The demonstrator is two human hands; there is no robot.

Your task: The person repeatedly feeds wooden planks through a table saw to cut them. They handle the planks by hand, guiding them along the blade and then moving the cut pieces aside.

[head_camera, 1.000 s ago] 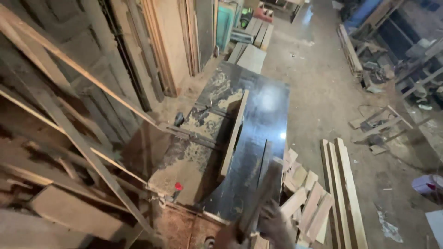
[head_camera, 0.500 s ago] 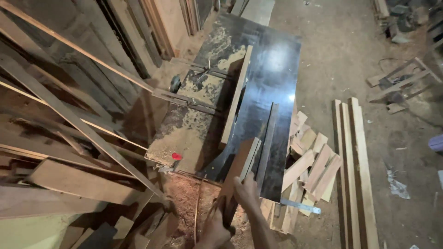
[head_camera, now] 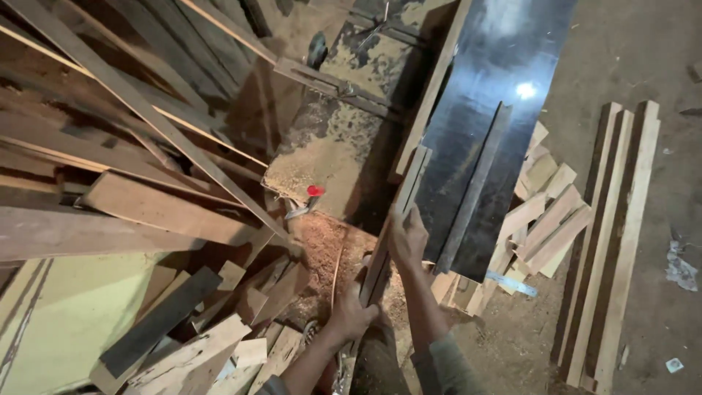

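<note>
A narrow wooden strip (head_camera: 395, 219) runs up the lower middle of the frame, tilted slightly to the right, its upper end lying on the near edge of the dark, glossy saw counter (head_camera: 504, 80) and its lower end reaching down toward the person. The right hand (head_camera: 407, 238) lies over the strip about halfway along, fingers curled round it in a closed grip, just where the strip meets the counter's edge. The left hand (head_camera: 351, 314) clasps the strip's lower end, its grip also closed on the wood, lower in the frame and a little left of the right hand. On the counter, just right of the strip, a dark metal fence bar (head_camera: 475, 190) lies at much the same slant, and a pale wooden batten (head_camera: 431, 88) lines the counter's left side. Left of that, the surface is covered in sawdust (head_camera: 329, 153), with a small red knob (head_camera: 315, 191) at its near corner. Reddish sawdust (head_camera: 322, 241) is heaped on the floor below. Offcut boards (head_camera: 548, 219) are piled to the right of the counter, and long planks (head_camera: 614, 241) lie side by side at the right of the frame. Stacked timber (head_camera: 124, 168) fills the left half.
</note>
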